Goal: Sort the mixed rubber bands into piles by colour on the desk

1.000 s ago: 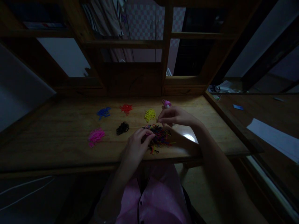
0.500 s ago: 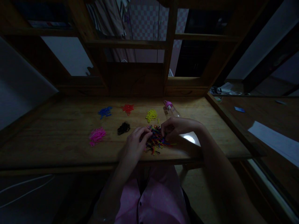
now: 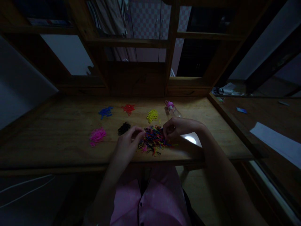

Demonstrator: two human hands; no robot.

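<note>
A heap of mixed coloured bands [image 3: 153,139] lies near the front edge of the wooden desk [image 3: 58,131]. My left hand [image 3: 128,142] sits at the heap's left side, fingers pinched together, close to a small black pile [image 3: 124,128]; what it pinches is too small to make out. My right hand [image 3: 175,128] curls over the heap's right edge with fingertips in the bands. Sorted piles lie behind: pink [image 3: 97,136], blue [image 3: 105,111], red [image 3: 128,108] and yellow [image 3: 152,115].
A small clear bottle with a pink cap [image 3: 171,108] lies behind my right hand. A bright light spot [image 3: 191,139] falls on the desk at the right. Wooden shelving [image 3: 136,78] rises at the back. White paper [image 3: 277,141] lies on a neighbouring surface.
My right hand came back from near the yellow pile down onto the mixed heap. My left hand shifted left, away from the heap toward the black pile.
</note>
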